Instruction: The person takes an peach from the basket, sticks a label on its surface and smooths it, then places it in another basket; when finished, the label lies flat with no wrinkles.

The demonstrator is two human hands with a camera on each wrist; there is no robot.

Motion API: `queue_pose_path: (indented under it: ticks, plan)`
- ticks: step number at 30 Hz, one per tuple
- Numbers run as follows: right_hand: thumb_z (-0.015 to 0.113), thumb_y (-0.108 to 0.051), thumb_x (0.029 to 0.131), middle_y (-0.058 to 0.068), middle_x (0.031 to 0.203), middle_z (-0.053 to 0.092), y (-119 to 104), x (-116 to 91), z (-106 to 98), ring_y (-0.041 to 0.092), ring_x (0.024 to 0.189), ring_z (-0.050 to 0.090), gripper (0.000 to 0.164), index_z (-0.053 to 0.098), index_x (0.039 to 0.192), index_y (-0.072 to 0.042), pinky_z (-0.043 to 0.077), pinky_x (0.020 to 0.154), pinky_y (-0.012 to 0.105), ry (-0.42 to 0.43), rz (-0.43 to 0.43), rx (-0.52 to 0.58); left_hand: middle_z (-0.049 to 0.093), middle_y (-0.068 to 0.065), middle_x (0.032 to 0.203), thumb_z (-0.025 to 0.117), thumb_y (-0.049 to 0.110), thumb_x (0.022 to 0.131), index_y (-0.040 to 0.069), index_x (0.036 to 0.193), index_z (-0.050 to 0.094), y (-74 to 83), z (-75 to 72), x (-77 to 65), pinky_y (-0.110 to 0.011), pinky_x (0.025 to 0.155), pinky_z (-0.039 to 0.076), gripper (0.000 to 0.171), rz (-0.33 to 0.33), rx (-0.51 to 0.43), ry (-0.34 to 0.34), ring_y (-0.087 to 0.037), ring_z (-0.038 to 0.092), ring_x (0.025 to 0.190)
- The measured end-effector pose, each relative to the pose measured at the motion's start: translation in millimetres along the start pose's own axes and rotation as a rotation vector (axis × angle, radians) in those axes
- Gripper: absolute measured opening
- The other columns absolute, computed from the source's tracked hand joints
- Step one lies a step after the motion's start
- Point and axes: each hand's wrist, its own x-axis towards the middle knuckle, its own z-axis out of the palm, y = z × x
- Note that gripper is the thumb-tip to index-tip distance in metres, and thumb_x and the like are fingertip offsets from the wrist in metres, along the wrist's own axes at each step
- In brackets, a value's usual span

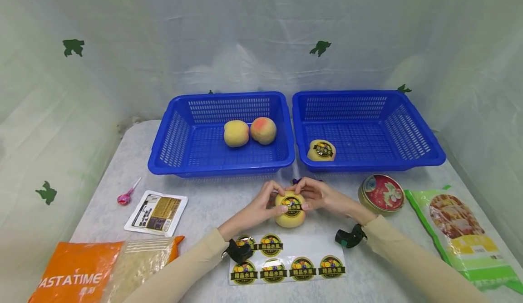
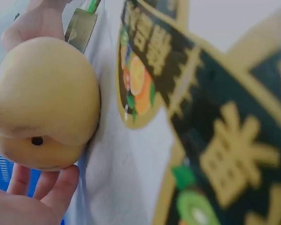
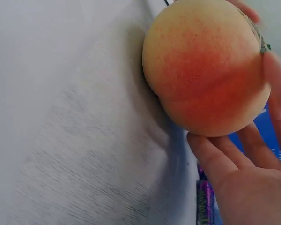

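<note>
Between my two hands, a yellow peach (image 1: 289,222) stands on the table with a round black-and-gold fruit sticker (image 1: 293,206) on its upper front. My left hand (image 1: 258,207) grips its left side, the thumb at the sticker's left edge and the fingers curled behind. On the opposite side my right hand (image 1: 320,197) grips it the same way, thumb by the sticker's right edge. The right wrist view shows the peach's red-blushed side (image 3: 201,75). In the left wrist view a dark spot sits in its crease. Just in front lies a white sheet of similar stickers (image 1: 314,247).
Two peaches without visible stickers lie in the left blue basket (image 1: 220,169); a stickered peach (image 1: 321,150) is in the right basket (image 1: 380,163). Around are a round tin (image 1: 382,194), green bag (image 1: 461,235), white packet (image 1: 156,213), lollipop (image 1: 124,198), orange pasta bag (image 1: 77,266) and purple-wrapped item (image 3: 205,199).
</note>
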Motion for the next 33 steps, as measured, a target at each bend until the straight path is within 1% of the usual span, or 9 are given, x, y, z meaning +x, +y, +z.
queue_pose_path:
  ticks: [3,6,9,14,17,20,24,29,33]
  plan:
    - [0.055,-0.008,0.089,0.016,0.127,0.047,-3,0,2,0.027,0.116,0.045,0.018,0.046,0.101,0.002,0.042,0.087,0.035,0.043,0.023,-0.024,0.034,-0.014,0.109,0.047,0.008,0.094,-0.001,0.102,0.039,14.4,0.8,-0.2,-0.034,0.084,0.039,0.015,-0.022,-0.022,0.01,-0.027,0.043,0.104]
    - [0.056,-0.012,0.089,0.015,0.122,0.051,-6,3,5,0.026,0.111,0.049,0.017,0.048,0.096,0.0,0.044,0.085,0.036,0.102,0.048,-0.053,0.035,-0.015,0.106,0.046,0.007,0.093,-0.002,0.1,0.041,13.7,1.8,3.4,-0.034,0.083,0.038,0.012,-0.023,-0.038,0.036,-0.029,0.042,0.102]
    - [0.058,-0.012,0.088,0.014,0.116,0.052,-8,4,6,0.026,0.108,0.051,0.017,0.05,0.097,0.0,0.045,0.084,0.036,0.124,0.051,-0.072,0.036,-0.013,0.107,0.048,0.008,0.093,0.0,0.102,0.044,1.2,4.0,8.5,-0.035,0.086,0.036,0.014,-0.025,-0.033,0.061,-0.028,0.039,0.103]
    - [0.053,-0.006,0.09,0.017,0.117,0.05,-13,-6,5,0.032,0.111,0.047,0.02,0.049,0.107,0.002,0.043,0.088,0.037,0.142,-0.022,-0.063,0.035,-0.009,0.115,0.05,0.019,0.093,0.013,0.118,0.042,-15.4,9.2,8.5,-0.035,0.086,0.037,0.027,0.01,0.115,0.069,-0.021,0.036,0.106]
    - [0.05,-0.005,0.091,0.025,0.119,0.048,-23,-20,0,0.038,0.112,0.045,0.023,0.048,0.112,0.005,0.042,0.09,0.038,0.175,-0.073,-0.062,0.033,-0.004,0.118,0.057,0.032,0.089,0.025,0.129,0.038,-13.8,11.0,1.7,-0.035,0.085,0.038,0.045,0.017,0.235,0.055,-0.018,0.039,0.105]
    - [0.048,-0.006,0.093,0.031,0.119,0.046,-33,-38,-11,0.041,0.109,0.046,0.026,0.045,0.116,0.005,0.043,0.089,0.041,0.225,-0.094,-0.074,0.033,0.001,0.12,0.063,0.042,0.082,0.033,0.132,0.037,-11.7,12.5,-3.5,-0.037,0.085,0.04,0.057,0.023,0.313,0.059,-0.016,0.043,0.103]
    - [0.045,-0.008,0.095,0.029,0.116,0.048,-38,-64,-33,0.038,0.104,0.051,0.029,0.041,0.12,0.005,0.045,0.085,0.044,0.317,-0.095,-0.091,0.037,0.005,0.118,0.065,0.044,0.078,0.035,0.128,0.043,-8.8,14.3,-4.9,-0.035,0.08,0.044,0.056,0.031,0.327,0.104,-0.015,0.046,0.097]
    - [0.039,-0.008,0.097,0.017,0.111,0.057,-38,-99,-65,0.03,0.095,0.058,0.033,0.034,0.127,0.005,0.049,0.078,0.04,0.424,-0.108,-0.119,0.038,0.006,0.115,0.069,0.037,0.077,0.03,0.128,0.046,4.0,11.6,1.7,-0.03,0.081,0.044,0.056,0.092,0.323,0.143,-0.011,0.045,0.096]
    - [0.039,-0.008,0.097,0.013,0.105,0.06,-41,-125,-85,0.025,0.087,0.061,0.033,0.032,0.128,0.002,0.051,0.072,0.035,0.545,-0.096,-0.102,0.041,-0.002,0.115,0.073,0.023,0.076,0.019,0.125,0.049,32.4,5.1,17.2,-0.031,0.086,0.043,0.055,0.174,0.297,0.149,-0.016,0.045,0.101]
